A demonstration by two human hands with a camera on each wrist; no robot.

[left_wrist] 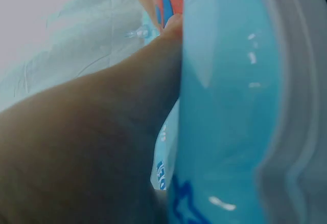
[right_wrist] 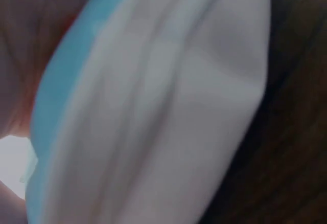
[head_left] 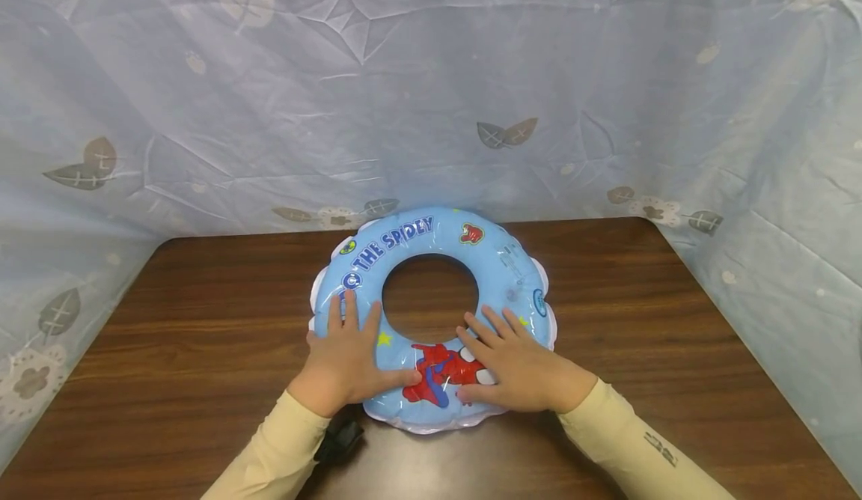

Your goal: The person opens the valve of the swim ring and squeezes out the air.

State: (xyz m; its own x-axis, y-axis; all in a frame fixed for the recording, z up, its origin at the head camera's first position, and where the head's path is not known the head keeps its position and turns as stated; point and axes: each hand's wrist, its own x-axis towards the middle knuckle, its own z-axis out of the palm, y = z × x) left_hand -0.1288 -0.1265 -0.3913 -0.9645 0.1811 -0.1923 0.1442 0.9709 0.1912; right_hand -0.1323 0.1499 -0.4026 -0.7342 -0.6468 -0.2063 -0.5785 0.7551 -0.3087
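Note:
An inflated light-blue swim ring (head_left: 500, 264) (left_wrist: 230, 81) with "THE SPIDEY" lettering and a red-and-blue cartoon figure (head_left: 438, 373) lies on the wooden table. My left hand (head_left: 346, 361) rests on its near left part, fingers spread, thumb reaching onto the figure. On the near right part lies my right hand (head_left: 515, 369), its fingers pointing toward the central hole and its thumb beside the figure. Close up in the right wrist view are the ring's pale frilled edge (right_wrist: 168, 96) and part of the right palm (right_wrist: 20, 55).
Brown wood-grain table (head_left: 640, 320) surrounds the ring. Behind and beside it hangs a pale blue-grey curtain (head_left: 417, 96) with leaf and flower prints. A small black object (head_left: 340, 440) is by the left wrist. Both forearms wear cream sleeves (head_left: 633, 440).

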